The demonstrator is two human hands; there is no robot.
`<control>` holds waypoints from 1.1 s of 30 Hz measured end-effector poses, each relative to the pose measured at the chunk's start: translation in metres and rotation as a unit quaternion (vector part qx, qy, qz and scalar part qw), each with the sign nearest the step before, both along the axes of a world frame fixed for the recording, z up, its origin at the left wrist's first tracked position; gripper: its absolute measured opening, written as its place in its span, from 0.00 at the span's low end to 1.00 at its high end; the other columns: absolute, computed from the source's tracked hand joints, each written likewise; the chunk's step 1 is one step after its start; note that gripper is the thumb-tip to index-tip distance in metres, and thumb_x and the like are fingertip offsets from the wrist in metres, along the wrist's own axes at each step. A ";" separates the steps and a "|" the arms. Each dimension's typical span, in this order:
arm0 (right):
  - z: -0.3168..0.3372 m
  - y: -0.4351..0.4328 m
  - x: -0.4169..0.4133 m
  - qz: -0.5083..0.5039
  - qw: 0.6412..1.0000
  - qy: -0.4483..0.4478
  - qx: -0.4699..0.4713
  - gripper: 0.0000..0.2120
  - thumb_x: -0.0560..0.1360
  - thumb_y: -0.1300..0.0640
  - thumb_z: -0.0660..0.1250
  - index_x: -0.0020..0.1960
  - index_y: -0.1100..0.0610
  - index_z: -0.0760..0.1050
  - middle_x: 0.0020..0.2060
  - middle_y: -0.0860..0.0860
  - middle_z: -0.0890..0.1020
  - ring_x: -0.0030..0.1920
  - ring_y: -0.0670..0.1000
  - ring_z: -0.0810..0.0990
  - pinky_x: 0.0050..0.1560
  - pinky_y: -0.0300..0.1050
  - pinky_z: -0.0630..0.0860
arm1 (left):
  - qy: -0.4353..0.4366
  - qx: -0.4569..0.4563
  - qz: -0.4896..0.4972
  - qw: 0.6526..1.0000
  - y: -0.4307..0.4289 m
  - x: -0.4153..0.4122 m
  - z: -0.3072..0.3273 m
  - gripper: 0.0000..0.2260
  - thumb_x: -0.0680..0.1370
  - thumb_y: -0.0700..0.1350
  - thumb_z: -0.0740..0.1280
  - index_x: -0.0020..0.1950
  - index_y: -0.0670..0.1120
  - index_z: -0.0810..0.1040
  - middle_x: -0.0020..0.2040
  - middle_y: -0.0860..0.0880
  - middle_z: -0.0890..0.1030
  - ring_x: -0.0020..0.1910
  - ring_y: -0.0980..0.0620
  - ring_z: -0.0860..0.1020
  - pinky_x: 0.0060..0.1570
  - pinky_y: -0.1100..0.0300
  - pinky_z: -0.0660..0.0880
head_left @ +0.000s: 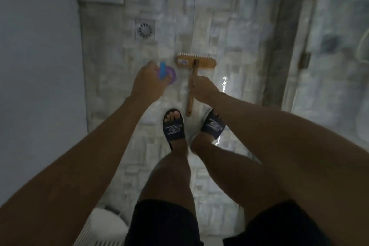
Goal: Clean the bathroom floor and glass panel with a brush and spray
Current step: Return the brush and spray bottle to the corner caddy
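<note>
Right grip (201, 88) curled round wooden long-handled scrub brush (207, 63), bristles down on grey tiled floor (239, 36) right of square metal drain (145, 29), ready to scrub. Left grip (148, 81) wraps purple spray bottle with blue top (166, 73) near drain, likely to wet tiles.

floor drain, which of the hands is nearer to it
Left. The left hand, gripping the spray bottle, is straight below the floor drain in the view; the right hand, gripping the brush handle, sits lower and off to its right.
</note>
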State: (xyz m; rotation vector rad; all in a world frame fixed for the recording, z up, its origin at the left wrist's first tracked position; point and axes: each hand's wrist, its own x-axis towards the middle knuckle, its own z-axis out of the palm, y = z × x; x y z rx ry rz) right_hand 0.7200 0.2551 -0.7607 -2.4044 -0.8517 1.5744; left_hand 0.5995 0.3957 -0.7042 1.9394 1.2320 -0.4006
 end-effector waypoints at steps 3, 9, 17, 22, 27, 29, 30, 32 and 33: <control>-0.082 -0.002 -0.019 0.002 0.999 -0.032 -0.040 0.14 0.82 0.60 0.56 0.66 0.56 0.71 0.58 0.62 0.76 0.59 0.63 0.76 0.58 0.56 0.76 | 0.032 -0.011 0.019 0.999 -0.004 -0.001 -0.078 0.28 0.76 0.55 0.72 0.67 0.40 0.70 0.59 0.39 0.77 0.55 0.41 0.78 0.53 0.51 0.75; -0.190 -0.005 -0.027 -0.014 0.995 -0.040 -0.093 0.16 0.82 0.54 0.56 0.68 0.54 0.70 0.60 0.57 0.76 0.60 0.61 0.76 0.62 0.58 0.74 | 0.013 0.049 0.067 0.996 -0.005 0.005 -0.163 0.18 0.76 0.47 0.71 0.61 0.37 0.79 0.54 0.39 0.83 0.51 0.43 0.82 0.44 0.60 0.73; -0.117 0.010 -0.001 -0.247 0.968 -0.034 0.020 0.10 0.79 0.55 0.57 0.41 0.55 0.73 0.40 0.55 0.80 0.39 0.56 0.80 0.40 0.51 0.78 | -0.036 0.025 0.115 0.992 0.013 -0.007 -0.099 0.11 0.77 0.41 0.70 0.48 0.32 0.81 0.43 0.37 0.82 0.41 0.43 0.81 0.35 0.59 0.69; 0.033 0.033 0.033 -0.373 0.926 0.051 0.034 0.04 0.75 0.60 0.66 0.45 0.59 0.80 0.38 0.55 0.81 0.38 0.57 0.81 0.37 0.50 0.78 | -0.082 0.010 0.137 0.987 0.028 -0.014 0.042 0.09 0.77 0.38 0.69 0.36 0.39 0.76 0.32 0.46 0.74 0.31 0.51 0.72 0.28 0.62 0.67; 0.229 0.054 0.044 -0.466 0.853 0.225 0.075 0.11 0.77 0.59 0.62 0.55 0.61 0.79 0.37 0.56 0.85 0.33 0.55 0.81 0.41 0.51 0.77 | -0.105 0.017 0.159 0.982 0.039 -0.029 0.219 0.12 0.76 0.39 0.71 0.34 0.41 0.75 0.31 0.46 0.74 0.30 0.52 0.71 0.26 0.65 0.64; 0.302 0.062 0.041 -0.453 0.844 0.263 0.113 0.14 0.77 0.62 0.60 0.60 0.59 0.77 0.43 0.59 0.86 0.34 0.54 0.81 0.36 0.45 0.75 | -0.106 0.035 0.170 0.979 0.040 -0.039 0.287 0.13 0.75 0.39 0.72 0.33 0.41 0.74 0.31 0.46 0.74 0.30 0.52 0.70 0.27 0.61 0.64; 0.344 0.070 0.040 -0.425 0.855 0.265 0.135 0.16 0.76 0.65 0.60 0.63 0.58 0.76 0.45 0.60 0.86 0.35 0.54 0.81 0.34 0.44 0.74 | -0.114 0.045 0.182 0.976 0.040 -0.047 0.331 0.13 0.75 0.39 0.72 0.32 0.41 0.74 0.30 0.46 0.74 0.30 0.53 0.70 0.27 0.60 0.64; 0.389 0.077 0.034 -0.369 0.875 0.256 0.179 0.17 0.76 0.68 0.64 0.63 0.57 0.75 0.45 0.59 0.86 0.34 0.54 0.82 0.32 0.44 0.74 | -0.123 0.054 0.190 0.972 0.037 -0.058 0.374 0.13 0.74 0.38 0.73 0.31 0.42 0.73 0.30 0.46 0.74 0.29 0.55 0.70 0.28 0.60 0.65; 0.414 0.079 0.029 -0.339 0.887 0.241 0.200 0.15 0.76 0.69 0.65 0.60 0.57 0.75 0.44 0.60 0.86 0.32 0.54 0.81 0.31 0.45 0.75 | -0.122 0.062 0.195 0.971 0.033 -0.065 0.399 0.15 0.74 0.39 0.73 0.30 0.43 0.72 0.29 0.47 0.73 0.29 0.56 0.69 0.29 0.60 0.65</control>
